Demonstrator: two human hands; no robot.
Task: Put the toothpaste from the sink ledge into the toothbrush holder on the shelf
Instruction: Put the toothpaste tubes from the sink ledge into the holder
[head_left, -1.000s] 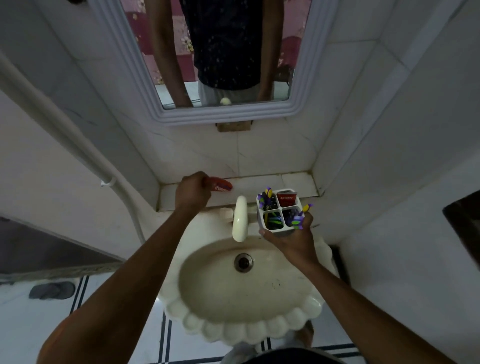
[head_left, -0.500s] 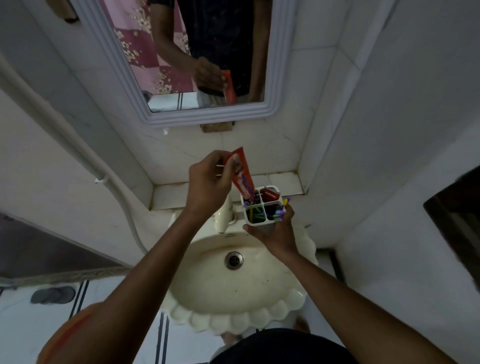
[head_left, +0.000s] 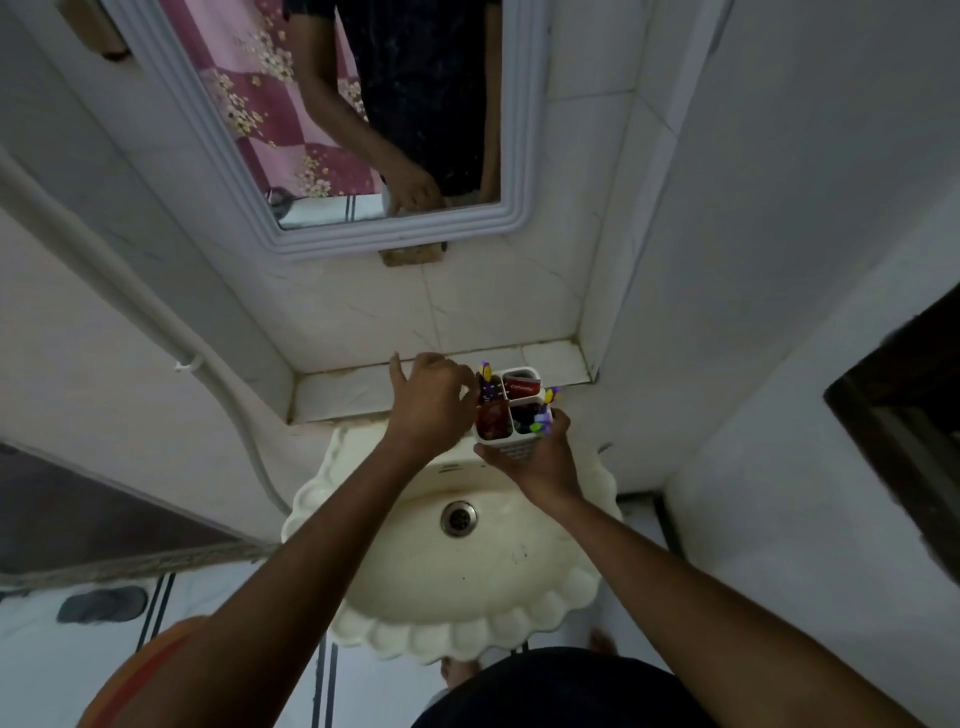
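A white four-compartment toothbrush holder (head_left: 511, 451) is held over the back of the sink, with my right hand (head_left: 537, 467) gripping it from below and the near side. The red toothpaste tube (head_left: 492, 420) stands in its near-left compartment. My left hand (head_left: 428, 400) is right beside the holder's left rim, fingers curled onto the tube's upper end and thumb raised. A second red tube (head_left: 521, 387) sits in the far-right compartment. Purple and yellow toothbrushes (head_left: 540, 418) fill the other compartments.
The tiled ledge (head_left: 343, 389) runs behind the cream scalloped sink (head_left: 467, 587) with its drain (head_left: 458, 518). A white-framed mirror (head_left: 332, 130) hangs above and reflects the person. A white pipe (head_left: 218, 384) runs down the left wall. A wall corner stands close on the right.
My left hand lifted the toothpaste off the ledge, carried it right and lowered it into the holder's near-left compartment. My right hand kept hold of the holder.
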